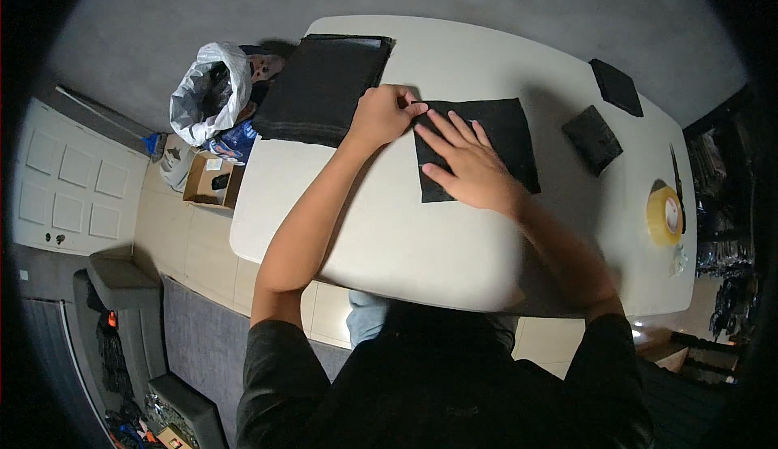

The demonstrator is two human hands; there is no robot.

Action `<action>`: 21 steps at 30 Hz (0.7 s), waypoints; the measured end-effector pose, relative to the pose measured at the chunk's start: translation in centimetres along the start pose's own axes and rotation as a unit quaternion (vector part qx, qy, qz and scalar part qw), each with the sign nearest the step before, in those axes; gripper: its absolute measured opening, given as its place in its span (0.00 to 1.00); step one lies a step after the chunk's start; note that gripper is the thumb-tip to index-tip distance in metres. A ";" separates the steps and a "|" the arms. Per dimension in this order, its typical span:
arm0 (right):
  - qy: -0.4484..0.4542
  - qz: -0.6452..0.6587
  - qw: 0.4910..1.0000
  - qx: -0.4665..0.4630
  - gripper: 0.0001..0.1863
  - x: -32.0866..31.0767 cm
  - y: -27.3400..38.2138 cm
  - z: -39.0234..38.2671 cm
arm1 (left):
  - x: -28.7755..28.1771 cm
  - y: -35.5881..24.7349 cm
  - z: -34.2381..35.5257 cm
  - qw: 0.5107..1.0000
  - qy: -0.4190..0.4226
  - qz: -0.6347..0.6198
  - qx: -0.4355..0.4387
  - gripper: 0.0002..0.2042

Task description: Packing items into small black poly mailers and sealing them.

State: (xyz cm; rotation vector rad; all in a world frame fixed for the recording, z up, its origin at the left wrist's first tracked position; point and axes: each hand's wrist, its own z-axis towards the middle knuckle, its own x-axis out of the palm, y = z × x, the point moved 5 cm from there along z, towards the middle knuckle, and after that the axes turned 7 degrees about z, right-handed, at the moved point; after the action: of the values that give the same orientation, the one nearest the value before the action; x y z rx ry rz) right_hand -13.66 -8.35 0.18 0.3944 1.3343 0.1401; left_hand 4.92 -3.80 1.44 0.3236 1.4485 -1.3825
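A black, roughly square piece that looks like cloth (516,137) lies on the white table (389,238) in front of me. My left hand (384,115) pinches its upper left corner between thumb and fingertips. Flat on the middle of the piece, my right hand (474,169) rests with its fingers spread, its fingertips pointing toward the left hand. Just left of my left hand sits a thick stack of larger black sheets (320,84).
Toward the right of the table lie a small black square (593,139), a flat black piece (617,88), a yellowish tape roll (664,215) and a thin dark tool (680,194). Beyond the left edge stand a white plastic bag (190,113) and a cardboard box (198,186).
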 end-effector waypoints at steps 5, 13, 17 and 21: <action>-0.061 -0.061 0.991 0.107 0.42 -3.3 -3.4 0.4 | -0.4 -0.1 -0.1 0.998 -0.024 -0.053 0.009 0.14; -0.240 0.273 0.900 0.239 0.42 -7.0 -16.4 0.9 | -0.5 -0.5 0.3 0.952 -0.168 -0.257 0.023 0.09; -0.191 0.400 0.869 0.218 0.34 -10.9 -14.5 1.6 | -1.0 0.8 0.7 0.896 -0.190 -0.401 0.028 0.10; -0.264 0.337 0.897 0.106 0.21 -16.8 -6.7 1.6 | -1.7 0.1 0.4 0.826 -0.187 -0.532 0.017 0.11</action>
State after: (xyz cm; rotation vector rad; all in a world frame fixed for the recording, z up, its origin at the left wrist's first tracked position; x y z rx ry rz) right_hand -16.96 -20.23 13.46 1.0020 0.6300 0.4336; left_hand 5.83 -3.33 2.84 -0.8474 1.2705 -2.1751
